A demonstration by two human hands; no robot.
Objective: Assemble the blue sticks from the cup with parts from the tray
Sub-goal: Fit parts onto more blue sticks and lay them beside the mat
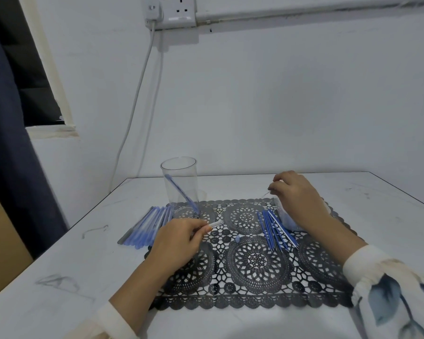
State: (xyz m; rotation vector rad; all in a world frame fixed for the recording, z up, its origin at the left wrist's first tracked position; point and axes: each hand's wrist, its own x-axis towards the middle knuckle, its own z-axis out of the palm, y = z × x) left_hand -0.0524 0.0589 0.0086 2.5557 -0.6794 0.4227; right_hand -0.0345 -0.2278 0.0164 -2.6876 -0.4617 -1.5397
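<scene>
On the white worktop (59,277) lies a black lace placemat (255,263), and both hands are over it. At the far left corner of the placemat a clear cup (194,182) stands upright with one blue stick (179,189) leaning inside it. To the left of the cup, half on the worktop, a row of blue pens (145,228) lies side by side. The left hand (179,241) has its fingers curled around a clear tube (216,223), whose end sticks out to the right, low over the placemat. The right hand (296,194) is raised over the far right corner of the placemat and pinches a thin pale piece (266,192) between thumb and fingertips; what this piece is, I cannot tell. Under this hand a translucent tray (285,217) is partly hidden. Just beside the tray, on the placemat, a bundle of loose blue sticks (274,228) lies close together. A small blue cap (237,239) lies alone between the two hands.
</scene>
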